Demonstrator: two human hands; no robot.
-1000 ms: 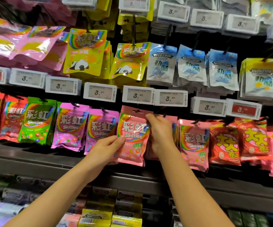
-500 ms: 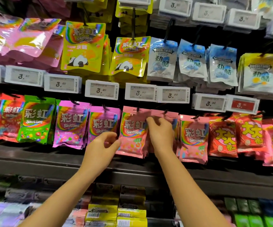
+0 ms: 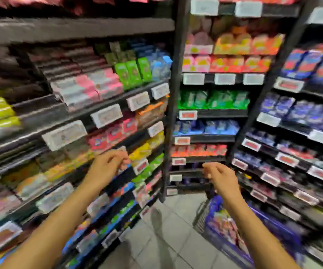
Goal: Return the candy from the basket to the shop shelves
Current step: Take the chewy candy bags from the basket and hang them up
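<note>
Left hand [image 3: 108, 167] up in front of the shelves [image 3: 106, 113], fingers loosely bent, holding nothing. Right hand [image 3: 219, 176] the same, loose and bare. Low under the right arm, a blue basket [image 3: 232, 247] on the grey tiled floor [image 3: 168, 235], blurry bright candy [image 3: 222, 224] inside. All around, smeared rows of colourful packs and white price tags [image 3: 64, 134].

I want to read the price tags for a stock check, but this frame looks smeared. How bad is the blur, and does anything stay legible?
Head view: heavy motion blur throughout; the price tags show no readable digits, and package print is lost. The left hand and right hand are soft but recognisable, the basket a smear. Wide-angle distortion bends the shelf upright. Lighting is even, without strong glare.
</note>
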